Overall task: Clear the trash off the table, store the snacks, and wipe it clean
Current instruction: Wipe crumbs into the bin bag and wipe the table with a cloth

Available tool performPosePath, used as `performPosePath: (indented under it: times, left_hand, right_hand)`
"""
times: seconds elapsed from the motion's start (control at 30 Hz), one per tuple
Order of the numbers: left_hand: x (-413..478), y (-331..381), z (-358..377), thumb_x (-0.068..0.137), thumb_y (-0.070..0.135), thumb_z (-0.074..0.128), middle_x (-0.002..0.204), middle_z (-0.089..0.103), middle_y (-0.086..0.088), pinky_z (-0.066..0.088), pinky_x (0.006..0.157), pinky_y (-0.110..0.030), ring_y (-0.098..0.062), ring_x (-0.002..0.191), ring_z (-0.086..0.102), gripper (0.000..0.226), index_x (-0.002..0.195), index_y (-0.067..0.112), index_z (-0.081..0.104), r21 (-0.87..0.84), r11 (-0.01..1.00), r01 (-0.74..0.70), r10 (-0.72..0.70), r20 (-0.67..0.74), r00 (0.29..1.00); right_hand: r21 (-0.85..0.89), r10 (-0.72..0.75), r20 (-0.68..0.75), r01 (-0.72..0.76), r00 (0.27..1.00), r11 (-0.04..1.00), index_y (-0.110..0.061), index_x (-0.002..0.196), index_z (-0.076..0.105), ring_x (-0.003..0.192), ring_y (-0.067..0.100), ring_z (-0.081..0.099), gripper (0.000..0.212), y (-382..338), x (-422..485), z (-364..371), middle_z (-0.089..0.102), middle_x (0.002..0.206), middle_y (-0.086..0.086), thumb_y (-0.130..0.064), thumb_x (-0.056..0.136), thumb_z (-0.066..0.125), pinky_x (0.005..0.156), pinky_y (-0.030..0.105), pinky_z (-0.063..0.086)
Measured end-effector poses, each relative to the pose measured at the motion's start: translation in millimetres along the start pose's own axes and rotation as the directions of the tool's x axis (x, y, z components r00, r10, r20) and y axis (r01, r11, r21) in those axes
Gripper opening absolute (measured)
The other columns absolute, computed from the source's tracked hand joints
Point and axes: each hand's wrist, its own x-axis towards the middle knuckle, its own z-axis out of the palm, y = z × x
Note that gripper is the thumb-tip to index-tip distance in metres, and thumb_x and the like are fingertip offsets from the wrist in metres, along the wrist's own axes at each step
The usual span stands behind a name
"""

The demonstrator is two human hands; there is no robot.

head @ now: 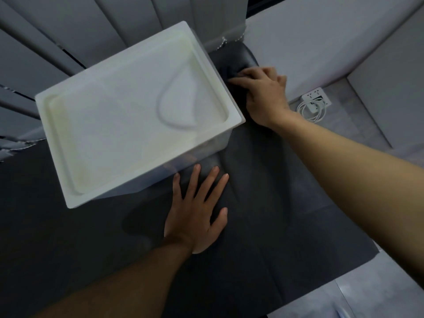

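Note:
A white plastic storage box [137, 111] with its lid on stands on the table, which is covered by a dark grey cloth [263, 214]. My left hand [197, 212] lies flat on the cloth just in front of the box, fingers straight and spread. My right hand [261, 92] reaches to the far right corner beside the box, its fingers curled into a bunched dark fold of cloth [238, 63]. Whether that fold is a separate rag or part of the table cover I cannot tell.
Pale vertical blinds [68, 31] hang behind the table. A white power strip [316, 97] with a coiled white cable [309, 110] lies on the floor at the right. The table's right edge runs diagonally at lower right, with light floor [367, 294] beyond it.

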Motion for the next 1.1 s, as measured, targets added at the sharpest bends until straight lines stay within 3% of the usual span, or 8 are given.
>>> performPosePath:
  times: [0.1, 0.3, 0.5, 0.73, 0.8, 0.87, 0.93, 1.1]
  left_hand:
    - [0.3, 0.7, 0.5, 0.097, 0.055, 0.031, 0.168, 0.011, 0.002, 0.010, 0.116, -0.067, -0.032, 0.154, 0.001, 0.071, 0.160, 0.029, 0.012, 0.012, 1.000, 0.004, -0.004, -0.008, 1.000]
    - [0.0, 0.4, 2.0, 0.096, 0.054, 0.030, 0.168, 0.011, 0.001, 0.009, 0.117, -0.066, -0.033, 0.154, 0.003, 0.072, 0.160, 0.028, 0.012, 0.046, 0.999, 0.014, -0.013, -0.015, 1.000]
    - [1.2, 1.6, 3.8, 0.096, 0.054, 0.030, 0.167, 0.013, 0.000, 0.010, 0.116, -0.067, -0.034, 0.154, 0.006, 0.072, 0.160, 0.027, 0.015, 0.079, 0.997, 0.011, -0.008, -0.032, 0.999]
    - [1.6, 2.2, 7.0, 0.095, 0.054, 0.029, 0.168, 0.009, 0.001, 0.009, 0.117, -0.067, -0.032, 0.154, 0.004, 0.073, 0.160, 0.028, 0.009, 0.072, 0.997, 0.011, -0.006, -0.070, 0.998]
    - [2.0, 1.3, 9.2, 0.096, 0.055, 0.028, 0.168, 0.007, 0.003, 0.008, 0.118, -0.066, -0.031, 0.154, 0.002, 0.073, 0.160, 0.029, 0.007, 0.062, 0.998, 0.015, -0.010, -0.080, 0.997]
    - [1.2, 0.3, 11.9, 0.096, 0.054, 0.027, 0.168, 0.005, 0.004, 0.006, 0.118, -0.066, -0.029, 0.155, -0.002, 0.072, 0.160, 0.030, 0.005, 0.045, 0.999, 0.017, -0.012, -0.093, 0.996]
    - [0.6, 0.0, 12.7, 0.096, 0.054, 0.027, 0.168, 0.006, 0.004, 0.006, 0.118, -0.066, -0.029, 0.155, -0.001, 0.072, 0.160, 0.029, 0.007, 0.042, 0.999, 0.012, -0.007, -0.114, 0.993]
    - [-0.7, 1.0, 14.7, 0.096, 0.053, 0.025, 0.168, 0.011, 0.002, 0.008, 0.118, -0.065, -0.030, 0.155, 0.003, 0.070, 0.160, 0.028, 0.013, 0.038, 0.999, -0.010, 0.016, -0.157, 0.988]
  right_hand:
    - [0.058, 0.232, -0.104, -0.227, 0.967, 0.972, -0.041, 0.137, 0.055, 0.128, 0.027, 0.037, 0.059, -15.7, -23.5, 5.7, 0.049, 0.143, -0.008, -0.009, 0.088, 0.044, 0.091, 0.038, 0.024]
    - [-0.018, -0.162, 0.055, 0.163, 0.985, 0.986, -0.038, 0.133, 0.060, 0.126, 0.028, 0.040, 0.052, -12.2, -60.2, 1.4, 0.054, 0.140, -0.004, -0.011, 0.092, 0.042, 0.093, 0.041, 0.026]
    - [0.079, 0.341, -0.130, -0.334, 0.931, 0.939, -0.040, 0.130, 0.061, 0.122, 0.027, 0.039, 0.057, -23.5, -77.5, 2.7, 0.052, 0.138, -0.008, -0.009, 0.086, 0.046, 0.088, 0.036, 0.022]
    - [-0.007, -0.078, 0.009, 0.078, 0.997, 0.997, -0.041, 0.129, 0.063, 0.121, 0.026, 0.043, 0.054, -4.9, -136.8, -4.0, 0.056, 0.136, -0.007, -0.020, 0.087, 0.037, 0.090, 0.038, 0.026]
    - [0.002, 0.144, -0.078, -0.144, 0.987, 0.990, -0.043, 0.126, 0.064, 0.121, 0.026, 0.043, 0.054, 8.0, -130.9, -9.5, 0.057, 0.135, -0.009, -0.015, 0.086, 0.043, 0.090, 0.038, 0.025]
    - [0.076, 0.424, -0.165, -0.418, 0.890, 0.905, -0.042, 0.129, 0.063, 0.121, 0.026, 0.041, 0.055, 2.6, -132.2, -9.2, 0.054, 0.137, -0.009, -0.012, 0.085, 0.046, 0.090, 0.037, 0.024]
    - [0.083, 0.502, -0.204, -0.496, 0.840, 0.864, -0.038, 0.133, 0.060, 0.120, 0.028, 0.041, 0.057, -17.9, -145.1, -1.2, 0.053, 0.138, -0.005, -0.011, 0.085, 0.047, 0.090, 0.039, 0.026]
    - [-0.008, 0.085, -0.044, -0.085, 0.995, 0.996, -0.038, 0.134, 0.060, 0.119, 0.028, 0.044, 0.057, -32.1, -201.2, 5.7, 0.055, 0.137, -0.005, -0.017, 0.084, 0.042, 0.087, 0.042, 0.035]
